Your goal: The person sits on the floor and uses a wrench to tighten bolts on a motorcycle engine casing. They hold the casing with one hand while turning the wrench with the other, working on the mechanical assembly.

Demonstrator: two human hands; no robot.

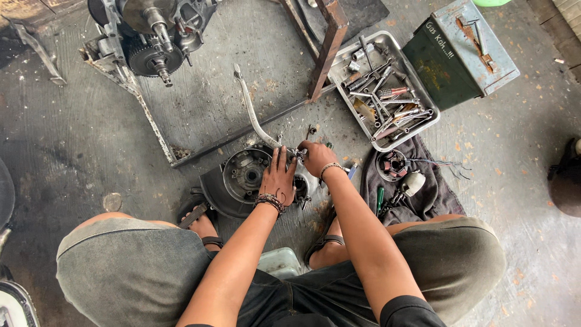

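Green and dented, a metal box lies at the top right of the concrete floor, its grey-blue lid face up with a rusty latch; pale handwriting runs along its dark green side. Just left of it sits one rectangular metal tray heaped with wrenches, sockets and screwdrivers, too tangled to count. One dark rag is spread below the tray, carrying a round wound-coil part with loose wires and a small white piece.

At the middle, close to the person's sandalled feet, a round dark engine cover rests on the floor. One long curved metal lever rises from its upper right edge towards the top of the view. The left hand lies flat, fingers spread, pressing on the cover's right side. The right hand is just beside it, closed around a small fitting at the base of the lever; what exactly it grips is hidden by the fingers. Both wrists wear bracelets.

A rusty angle-iron frame crosses between the cover and the tray. At the top left, one engine block with a toothed gear and a bare shaft sits on that frame. One small round disc lies on the floor to the left.
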